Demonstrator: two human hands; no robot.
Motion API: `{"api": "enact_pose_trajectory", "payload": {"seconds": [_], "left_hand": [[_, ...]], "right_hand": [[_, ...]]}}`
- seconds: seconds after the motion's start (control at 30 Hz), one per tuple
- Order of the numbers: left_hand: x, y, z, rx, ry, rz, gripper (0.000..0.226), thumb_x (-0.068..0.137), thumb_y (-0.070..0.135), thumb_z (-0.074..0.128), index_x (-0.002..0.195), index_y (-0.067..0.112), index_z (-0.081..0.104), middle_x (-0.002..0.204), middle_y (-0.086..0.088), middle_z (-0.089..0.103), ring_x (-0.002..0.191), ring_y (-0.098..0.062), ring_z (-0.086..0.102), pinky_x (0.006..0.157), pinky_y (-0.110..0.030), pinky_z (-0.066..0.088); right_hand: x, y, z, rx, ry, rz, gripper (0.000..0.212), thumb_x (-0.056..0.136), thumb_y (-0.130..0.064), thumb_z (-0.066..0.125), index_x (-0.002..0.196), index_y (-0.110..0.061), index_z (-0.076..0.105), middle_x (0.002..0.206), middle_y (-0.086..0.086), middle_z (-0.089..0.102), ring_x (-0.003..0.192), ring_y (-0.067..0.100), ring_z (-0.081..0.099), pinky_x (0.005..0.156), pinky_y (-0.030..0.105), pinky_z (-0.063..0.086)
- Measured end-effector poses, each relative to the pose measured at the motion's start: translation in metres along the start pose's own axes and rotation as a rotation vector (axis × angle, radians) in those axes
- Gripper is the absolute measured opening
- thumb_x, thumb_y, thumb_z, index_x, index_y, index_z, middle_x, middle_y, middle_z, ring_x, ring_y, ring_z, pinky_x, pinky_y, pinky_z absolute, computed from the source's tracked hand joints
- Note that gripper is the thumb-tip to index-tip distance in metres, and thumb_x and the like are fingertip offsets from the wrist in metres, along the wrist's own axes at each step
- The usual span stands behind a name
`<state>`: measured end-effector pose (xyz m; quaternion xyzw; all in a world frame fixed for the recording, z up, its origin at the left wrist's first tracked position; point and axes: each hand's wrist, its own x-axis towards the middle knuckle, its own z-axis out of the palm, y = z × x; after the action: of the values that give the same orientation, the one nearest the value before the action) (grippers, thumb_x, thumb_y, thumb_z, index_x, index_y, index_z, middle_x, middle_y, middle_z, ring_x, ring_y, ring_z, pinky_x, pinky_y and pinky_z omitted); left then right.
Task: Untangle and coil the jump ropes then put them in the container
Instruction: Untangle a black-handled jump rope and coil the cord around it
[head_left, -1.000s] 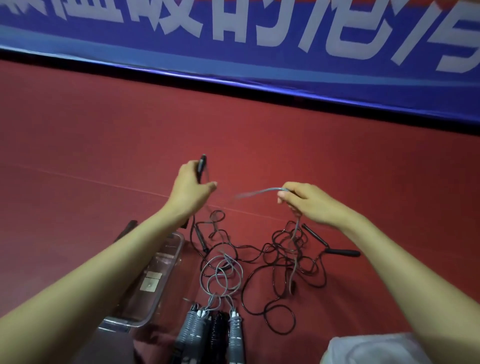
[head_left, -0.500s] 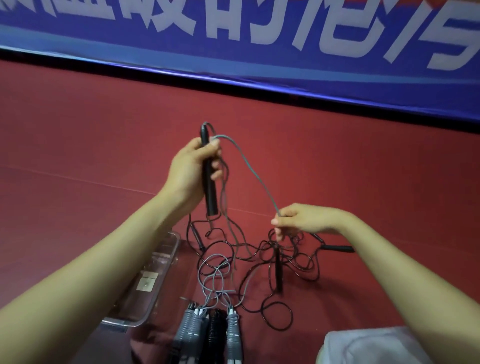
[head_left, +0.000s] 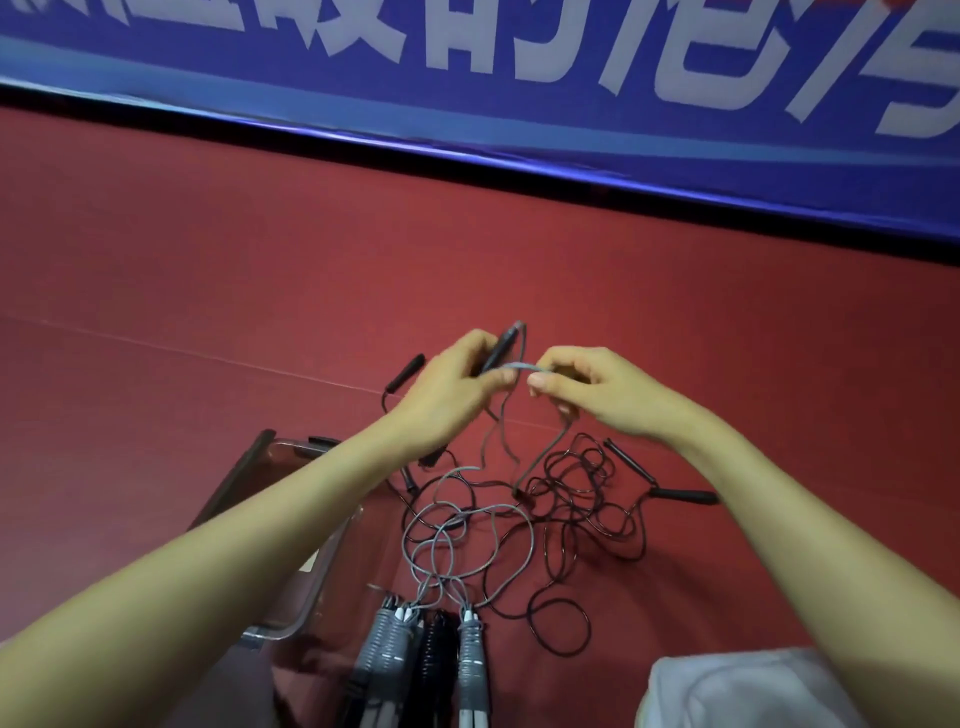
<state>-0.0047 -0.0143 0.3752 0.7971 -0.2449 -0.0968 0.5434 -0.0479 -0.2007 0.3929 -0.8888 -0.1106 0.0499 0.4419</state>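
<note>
My left hand (head_left: 447, 389) grips a slim black jump-rope handle (head_left: 501, 344), its tip pointing up and right. A grey cord (head_left: 519, 367) runs from that tip across to my right hand (head_left: 597, 387), which pinches it close beside the left. Below the hands a tangle of thin black cord (head_left: 576, 493) and grey loops (head_left: 457, 540) lies on the red floor. Several grey and black ribbed handles (head_left: 431, 649) lie side by side at the bottom. The clear plastic container (head_left: 283, 618) sits at lower left, partly under my left forearm.
More black handles lie around the tangle: one at the right (head_left: 685, 496), one behind my left hand (head_left: 405, 374). A blue banner with white lettering (head_left: 519, 78) runs along the far edge of the floor. A pale cloth (head_left: 737, 691) shows at bottom right.
My left hand came down with the black handle, and my right hand rose along the grey cord, so both hands now meet in the middle above the tangle.
</note>
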Motion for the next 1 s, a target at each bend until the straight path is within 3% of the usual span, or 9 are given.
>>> {"api": "enact_pose_trajectory", "payload": {"seconds": [0.1,0.23,0.33,0.4,0.47,0.53,0.7,0.87,1.0], "left_hand": [[0.003,0.016,-0.006,-0.416,0.113,0.005,0.016,0.093,-0.001,0.053,0.089,0.014,0.048,0.061,0.008,0.056,0.048,-0.009,0.043,0.048,-0.021,0.038],[0.008,0.023,-0.022,-0.671,0.282,0.038,0.018,0.094,-0.003,0.050,0.089,0.014,0.048,0.068,0.002,0.056,0.051,-0.009,0.043,0.048,-0.021,0.038],[0.013,0.009,-0.037,-0.161,0.365,-0.101,0.013,0.090,0.005,0.059,0.097,0.015,0.054,0.093,-0.004,0.052,0.063,-0.015,0.047,0.056,-0.016,0.039],[0.012,-0.006,-0.040,0.204,0.318,-0.210,0.028,0.087,0.011,0.065,0.113,0.008,0.055,0.109,-0.006,0.047,0.076,-0.016,0.052,0.060,-0.012,0.038],[0.009,-0.013,-0.036,0.219,0.248,-0.213,0.036,0.086,0.016,0.069,0.118,0.009,0.056,0.111,-0.006,0.056,0.092,-0.023,0.058,0.074,-0.024,0.042],[0.004,-0.009,-0.026,0.165,0.135,-0.130,0.036,0.086,0.022,0.071,0.120,0.016,0.058,0.106,0.000,0.063,0.093,-0.017,0.059,0.077,-0.025,0.042],[0.000,-0.006,-0.006,0.196,-0.108,-0.012,0.014,0.090,0.029,0.066,0.092,0.018,0.059,0.066,0.008,0.052,0.057,-0.007,0.043,0.056,-0.025,0.036],[0.002,0.007,-0.008,-0.375,-0.013,-0.064,0.013,0.095,0.013,0.057,0.083,0.010,0.053,0.064,-0.001,0.046,0.054,-0.011,0.039,0.051,-0.021,0.034],[0.004,0.014,-0.011,-0.551,0.031,-0.011,0.016,0.097,0.011,0.052,0.081,0.011,0.051,0.071,-0.005,0.043,0.055,-0.011,0.039,0.049,-0.019,0.034]], "right_hand": [[0.002,0.007,0.001,0.128,-0.091,0.080,0.015,0.096,-0.017,0.056,0.082,-0.015,0.057,0.075,0.000,0.066,0.075,0.013,0.062,0.081,0.032,0.051],[0.004,0.031,0.007,-0.166,-0.268,0.221,0.014,0.098,-0.019,0.053,0.089,-0.013,0.060,0.089,-0.001,0.069,0.087,0.012,0.063,0.089,0.031,0.046],[0.005,0.040,0.002,-0.159,-0.108,0.255,0.018,0.099,-0.022,0.051,0.085,-0.015,0.060,0.079,-0.006,0.070,0.081,0.017,0.066,0.087,0.039,0.049],[0.005,0.032,-0.004,-0.089,0.014,0.217,0.019,0.099,-0.022,0.051,0.083,-0.016,0.060,0.070,-0.007,0.065,0.068,0.012,0.061,0.075,0.035,0.049],[0.006,0.022,-0.004,-0.072,0.031,0.162,0.019,0.099,-0.024,0.051,0.086,-0.017,0.063,0.065,-0.008,0.058,0.062,0.009,0.055,0.067,0.027,0.046],[0.006,0.013,0.000,-0.136,-0.005,0.113,0.019,0.099,-0.027,0.051,0.089,-0.019,0.066,0.062,-0.009,0.054,0.061,0.008,0.053,0.063,0.023,0.043],[0.006,0.005,0.006,-0.089,0.014,0.046,0.018,0.097,-0.025,0.054,0.089,-0.014,0.066,0.059,-0.009,0.052,0.058,0.008,0.051,0.060,0.022,0.042],[0.004,0.015,0.001,0.022,0.015,-0.013,0.013,0.090,-0.019,0.067,0.078,-0.020,0.060,0.069,-0.012,0.056,0.068,0.004,0.050,0.072,0.022,0.041],[0.008,0.021,0.008,0.087,0.041,-0.017,0.013,0.085,-0.012,0.071,0.079,-0.020,0.063,0.079,-0.008,0.062,0.077,0.005,0.057,0.083,0.024,0.043]]}}
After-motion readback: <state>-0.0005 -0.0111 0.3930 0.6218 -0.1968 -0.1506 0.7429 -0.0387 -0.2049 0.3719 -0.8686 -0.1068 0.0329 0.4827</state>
